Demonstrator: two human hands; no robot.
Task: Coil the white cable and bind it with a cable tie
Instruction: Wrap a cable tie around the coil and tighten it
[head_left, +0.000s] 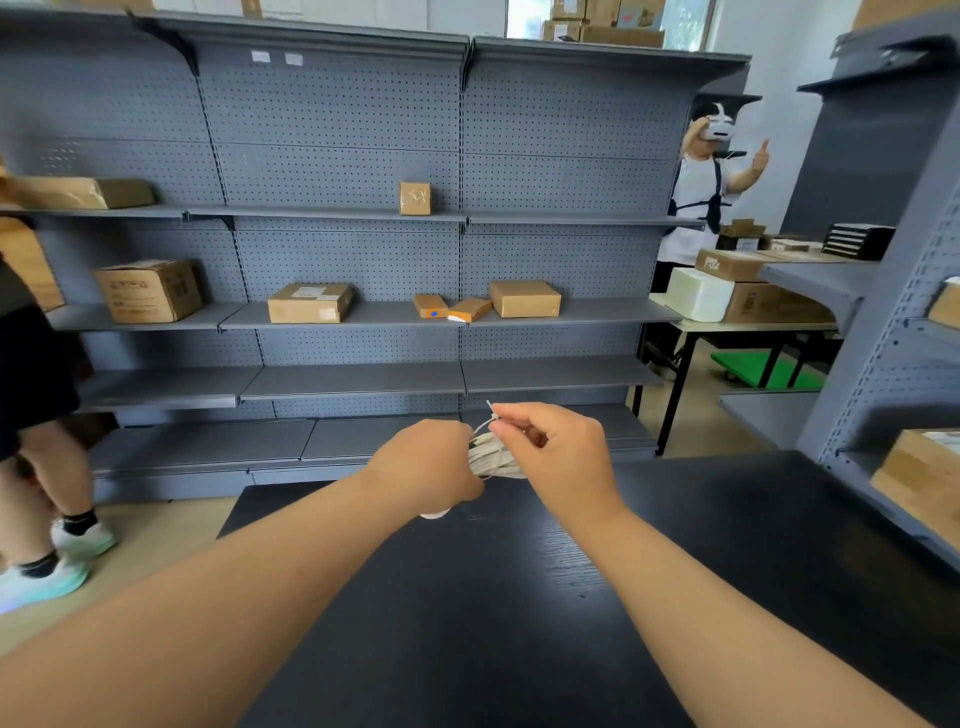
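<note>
Above the far edge of the desk (467, 623), our left grip (431, 462) holds the coiled cable (491, 458); our right grip (556, 447) pinches the cable tie (491, 411). Slackening the left may release loops before the tie tightens.

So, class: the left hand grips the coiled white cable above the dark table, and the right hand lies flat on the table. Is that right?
Not quite. The head view shows the right hand raised beside the left hand, pinching the cable tie, not flat on the dark table. The left hand does grip the coiled white cable above it.
</note>
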